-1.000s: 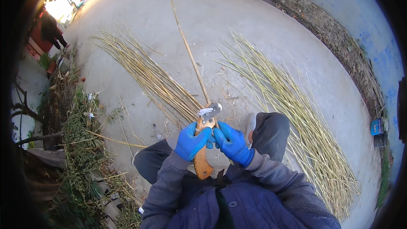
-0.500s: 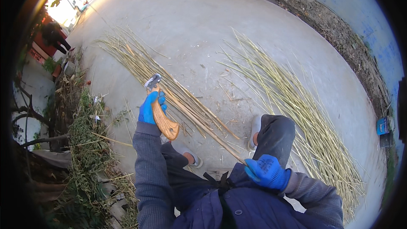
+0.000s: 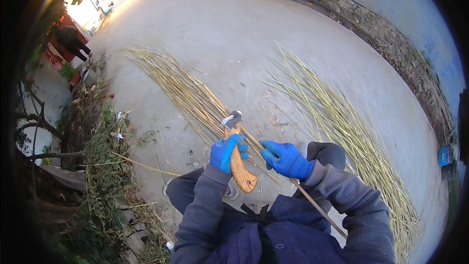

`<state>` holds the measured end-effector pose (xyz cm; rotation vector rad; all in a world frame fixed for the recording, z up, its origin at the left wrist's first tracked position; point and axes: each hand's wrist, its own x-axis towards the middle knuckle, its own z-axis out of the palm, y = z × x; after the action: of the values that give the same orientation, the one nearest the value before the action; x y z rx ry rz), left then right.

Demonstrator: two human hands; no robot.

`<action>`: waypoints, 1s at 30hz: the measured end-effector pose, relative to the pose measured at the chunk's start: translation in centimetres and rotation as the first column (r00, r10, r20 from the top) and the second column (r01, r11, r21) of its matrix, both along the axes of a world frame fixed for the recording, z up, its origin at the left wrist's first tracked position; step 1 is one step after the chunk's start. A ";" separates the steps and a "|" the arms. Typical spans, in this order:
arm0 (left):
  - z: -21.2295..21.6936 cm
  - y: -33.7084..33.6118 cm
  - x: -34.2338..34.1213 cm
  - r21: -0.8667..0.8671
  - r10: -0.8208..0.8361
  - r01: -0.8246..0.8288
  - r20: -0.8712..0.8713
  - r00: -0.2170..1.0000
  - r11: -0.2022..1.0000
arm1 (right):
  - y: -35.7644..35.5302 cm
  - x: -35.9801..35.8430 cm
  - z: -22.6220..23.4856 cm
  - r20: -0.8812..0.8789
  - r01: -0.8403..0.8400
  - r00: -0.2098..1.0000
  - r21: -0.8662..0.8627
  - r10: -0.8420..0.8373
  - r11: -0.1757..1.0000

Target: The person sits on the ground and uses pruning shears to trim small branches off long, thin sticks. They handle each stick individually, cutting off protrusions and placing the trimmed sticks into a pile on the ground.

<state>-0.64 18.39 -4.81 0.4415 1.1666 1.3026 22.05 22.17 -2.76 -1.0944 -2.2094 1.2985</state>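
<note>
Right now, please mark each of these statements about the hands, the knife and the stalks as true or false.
1. The left hand holds a knife with a wooden handle. True.
2. The right hand is bare. False: it wears a blue glove.
3. The right hand grips a long stalk. True.
4. Only one bundle of stalks lies on the ground. False: there is a left bundle and a right bundle.

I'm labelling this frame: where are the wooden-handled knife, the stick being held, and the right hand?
wooden-handled knife (image 3: 240, 168): head view, on the wooden handle.
stick (image 3: 317, 206): head view, on its bare lower length.
right hand (image 3: 284, 159): head view, on the glove's back.
</note>
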 end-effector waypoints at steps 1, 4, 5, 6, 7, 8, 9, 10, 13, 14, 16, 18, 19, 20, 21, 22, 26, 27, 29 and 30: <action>-0.3 -0.1 -0.5 0.001 0.064 -0.064 -0.047 0.997 0.998 | -0.1 -0.9 -0.7 0.020 -0.008 1.000 0.175 0.004 0.985; -1.4 0.9 -5.4 0.022 0.188 -0.188 -0.037 0.981 0.982 | -3.3 0.2 -1.6 0.024 -0.078 0.997 0.455 0.075 0.887; -1.5 1.7 -8.0 -0.038 0.280 -0.282 -0.062 0.958 0.959 | -5.5 2.9 -1.1 0.009 -0.138 0.989 0.391 0.146 0.910; -1.3 1.8 -10.8 -0.101 0.101 -0.112 -0.108 0.989 0.989 | -7.1 5.4 -0.5 0.015 -0.111 0.994 0.275 0.111 0.955; -2.1 2.0 -11.2 0.016 0.007 -0.005 -0.137 0.990 1.000 | -8.3 8.2 0.2 0.015 -0.084 0.996 0.110 0.082 0.990; -2.2 2.8 -12.3 0.034 0.068 -0.064 -0.157 0.985 0.997 | -9.6 11.1 1.1 0.057 -0.080 0.996 0.080 0.075 0.994; -2.1 3.5 -13.4 0.057 0.120 -0.113 -0.158 0.980 0.992 | -11.1 13.8 2.1 0.107 -0.062 0.992 -0.033 0.065 0.998; -2.0 4.1 -13.9 0.088 0.164 -0.153 -0.142 0.976 0.984 | -12.4 15.9 3.0 0.151 -0.089 0.985 0.002 0.088 0.996; -1.4 5.2 -12.3 0.099 0.195 -0.183 -0.141 0.971 0.978 | -13.5 18.4 4.3 0.153 -0.041 0.985 -0.249 0.081 0.968; -1.3 5.2 -11.2 0.077 0.202 -0.193 -0.129 0.971 0.978 | -13.4 18.0 4.6 0.195 0.006 0.977 -0.418 0.083 0.908; -1.0 4.5 -8.0 0.090 0.148 -0.139 -0.114 0.982 0.986 | -11.6 15.6 4.6 0.165 0.040 0.986 -0.415 0.032 0.909; -0.6 3.3 -4.7 0.051 0.090 -0.086 -0.067 0.994 0.995 | -8.3 11.8 4.1 0.160 0.044 0.987 -0.327 0.009 0.944; -0.5 2.6 -3.1 0.053 0.067 -0.063 -0.076 0.995 0.997 | -6.6 9.3 3.9 0.148 0.055 0.989 -0.286 -0.013 0.957; -0.5 1.8 -1.5 0.036 0.039 -0.038 -0.039 0.998 0.999 | -4.7 7.1 3.6 0.105 0.045 0.994 -0.309 -0.013 0.950; -0.7 1.1 -0.1 0.018 0.039 -0.038 -0.057 0.998 0.999 | -3.0 5.1 3.3 0.012 0.012 1.000 -0.337 -0.008 0.942; -1.1 0.5 1.0 0.001 0.037 -0.037 -0.048 0.998 0.999 | -1.7 3.1 2.7 0.093 0.050 0.995 -0.299 -0.023 0.953; -3.2 0.8 -1.9 0.072 0.062 -0.060 -0.022 0.998 0.996 | -1.7 0.8 0.7 0.048 -0.078 0.996 0.087 0.074 0.993; -3.8 1.3 -4.5 0.056 0.126 -0.123 -0.062 0.990 0.991 | -3.1 1.9 0.5 0.087 -0.126 0.990 0.155 0.113 0.980; -4.5 2.7 -11.1 0.004 0.250 -0.251 -0.106 0.962 0.968 | -7.3 7.2 1.3 0.019 -0.163 0.986 -0.003 0.163 0.987; -4.3 3.3 -14.5 0.018 0.343 -0.345 -0.173 0.923 0.939 | -8.9 10.5 2.0 0.081 -0.202 0.975 -0.043 0.205 0.979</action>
<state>-15.15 21.69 -9.14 0.3554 1.4454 1.5819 32.51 13.23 -0.77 -0.9727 -2.4241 1.4007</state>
